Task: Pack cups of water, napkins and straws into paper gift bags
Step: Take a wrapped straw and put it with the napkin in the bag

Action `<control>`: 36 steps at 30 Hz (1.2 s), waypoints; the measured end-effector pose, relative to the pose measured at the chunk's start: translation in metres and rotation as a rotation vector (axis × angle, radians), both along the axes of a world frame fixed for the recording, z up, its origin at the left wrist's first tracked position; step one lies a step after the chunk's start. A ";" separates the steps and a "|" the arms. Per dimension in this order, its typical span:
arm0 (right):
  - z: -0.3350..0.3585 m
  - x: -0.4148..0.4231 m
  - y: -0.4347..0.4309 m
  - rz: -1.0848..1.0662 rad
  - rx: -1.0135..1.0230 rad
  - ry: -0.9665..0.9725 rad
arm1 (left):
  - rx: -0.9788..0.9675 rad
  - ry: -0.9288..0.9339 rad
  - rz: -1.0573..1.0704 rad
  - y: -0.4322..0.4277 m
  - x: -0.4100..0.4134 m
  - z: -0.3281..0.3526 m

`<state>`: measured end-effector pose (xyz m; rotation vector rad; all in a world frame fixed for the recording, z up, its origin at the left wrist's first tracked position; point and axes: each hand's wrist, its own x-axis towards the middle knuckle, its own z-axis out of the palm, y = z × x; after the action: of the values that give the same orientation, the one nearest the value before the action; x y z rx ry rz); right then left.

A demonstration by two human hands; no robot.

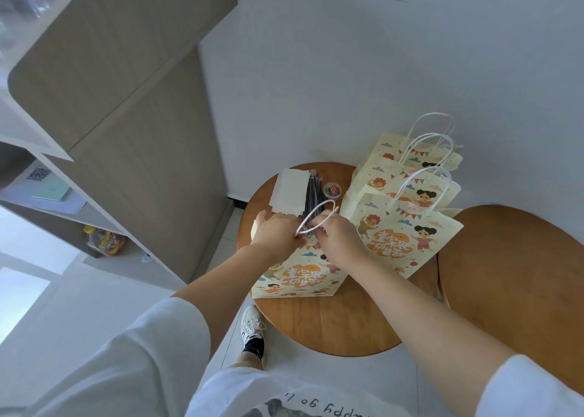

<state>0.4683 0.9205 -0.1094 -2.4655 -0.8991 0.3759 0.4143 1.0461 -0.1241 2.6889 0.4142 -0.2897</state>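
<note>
Four paper gift bags stand on the round table (331,322) at the centre of the frame. Three of them (401,236) are lined up toward the upper right, and the nearest of those has a pink clip (412,207) at its mouth, so they look finished, though their contents are hidden. The front bag (297,277), at centre, is the one in hand. The left hand (275,235) has its fingers curled over the bag's top edge, and the right hand (336,239) pinches the mouth just beside it, under the white handles (319,216). This looks like closing up, not filling. No cups show on the table, so they are probably already packed. A stack of napkins (289,192), a bundle of dark straws (313,195) and a tub of coloured clips (331,190) lie just above the hands, apparently spare. The task seems close to its end.
</note>
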 end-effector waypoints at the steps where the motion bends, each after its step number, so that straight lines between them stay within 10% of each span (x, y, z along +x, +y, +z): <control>1: -0.001 0.001 0.000 -0.015 0.008 0.011 | 0.002 -0.004 -0.010 0.000 0.001 -0.003; 16: -0.024 -0.019 -0.024 0.290 -0.364 -0.323 | 0.018 -0.044 -0.007 0.000 0.000 0.000; 23: -0.025 -0.012 -0.078 0.038 0.158 -0.466 | 0.055 -0.024 -0.210 -0.009 0.002 0.012; 27: -0.008 0.000 -0.088 -0.009 -0.194 -0.123 | 0.085 -0.024 -0.305 -0.027 0.006 0.028; 36: 0.011 0.028 -0.130 -0.076 -0.215 -0.025 | -0.014 0.020 -0.292 -0.066 0.030 0.055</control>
<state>0.4960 0.7904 -0.0979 -2.6972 -0.8090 0.4367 0.4441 0.9801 -0.0689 2.7308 0.0216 -0.4009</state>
